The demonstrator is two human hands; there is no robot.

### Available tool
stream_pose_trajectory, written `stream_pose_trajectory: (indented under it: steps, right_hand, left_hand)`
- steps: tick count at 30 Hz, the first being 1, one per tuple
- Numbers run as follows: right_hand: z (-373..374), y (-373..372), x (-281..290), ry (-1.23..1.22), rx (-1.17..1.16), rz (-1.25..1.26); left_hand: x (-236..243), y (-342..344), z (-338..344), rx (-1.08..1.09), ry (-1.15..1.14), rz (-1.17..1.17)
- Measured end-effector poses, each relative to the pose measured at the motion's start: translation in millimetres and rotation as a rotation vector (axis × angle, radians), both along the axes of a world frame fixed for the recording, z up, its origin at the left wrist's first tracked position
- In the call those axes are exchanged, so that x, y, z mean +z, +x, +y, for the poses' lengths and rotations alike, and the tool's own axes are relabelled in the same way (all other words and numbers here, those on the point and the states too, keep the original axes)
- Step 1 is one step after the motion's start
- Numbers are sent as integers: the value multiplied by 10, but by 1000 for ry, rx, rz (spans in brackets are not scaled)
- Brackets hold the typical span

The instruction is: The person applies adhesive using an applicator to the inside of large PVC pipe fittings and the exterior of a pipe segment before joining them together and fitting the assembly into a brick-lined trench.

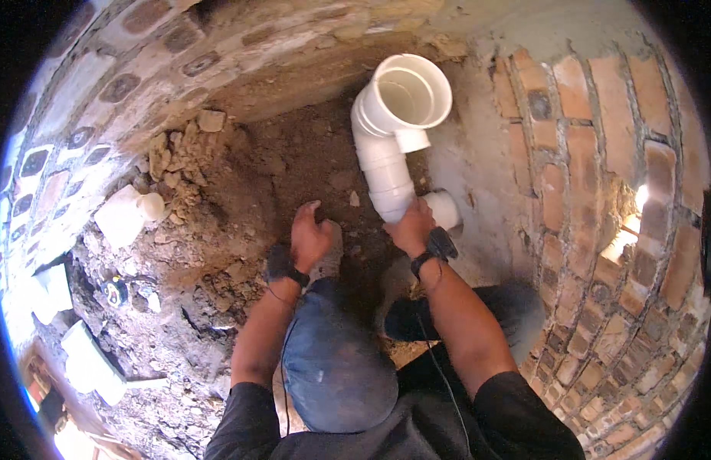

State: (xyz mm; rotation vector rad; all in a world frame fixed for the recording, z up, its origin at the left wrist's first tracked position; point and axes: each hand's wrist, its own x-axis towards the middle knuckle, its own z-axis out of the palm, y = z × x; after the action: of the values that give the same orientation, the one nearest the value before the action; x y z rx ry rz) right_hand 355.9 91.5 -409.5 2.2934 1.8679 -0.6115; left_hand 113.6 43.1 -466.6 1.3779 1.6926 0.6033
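Observation:
A white plastic drain pipe (385, 167) with a wide round open socket (411, 93) at its upper end stands in a dirt hollow by the wall. My right hand (411, 228) is closed around the lower bend of this pipe. Beside that hand, a short white pipe stub (443, 209) comes out at the foot of the wall. My left hand (310, 236) hangs over my shoe (330, 249), empty, with thumb and fingers apart. Dark bands with cords circle both wrists. The pipe's lowest end is partly hidden behind my right hand.
Brick walls rise on the left (114, 88) and right (581, 153). Loose soil and clods (188, 157) are heaped at left. A white plastic jug (126, 216), a tape measure (115, 291) and a white pipe piece (93, 360) lie there. The right wall has a hole (622, 226).

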Motion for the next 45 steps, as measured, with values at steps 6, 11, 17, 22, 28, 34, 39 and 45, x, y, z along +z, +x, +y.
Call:
stream_pose_trajectory:
  steps: [6, 11, 17, 22, 28, 34, 39, 45]
  right_hand:
    - [146, 50, -100, 20, 25, -42]
    - [602, 32, -406, 146, 53, 27]
    - [741, -173, -438, 185, -89, 327]
    - [847, 78, -473, -31, -114, 470]
    - [895, 3, -506, 51, -109, 466]
    - [1033, 135, -343, -12, -141, 242]
    - [574, -216, -48, 195, -178, 207]
    - [786, 105, 473, 515, -434, 464]
  left_hand:
    - [607, 136, 385, 156, 255, 256]
    - [596, 212, 502, 84, 111, 460]
    - [507, -10, 514, -263, 23, 450]
    - [223, 335, 745, -57, 37, 588]
    - [-520, 501, 1070, 193, 452, 333]
    - [-565, 1009, 1182, 143, 303, 393]
    - [-531, 414, 919, 0, 394, 175]
    - [-66, 393, 794, -4, 241, 138]
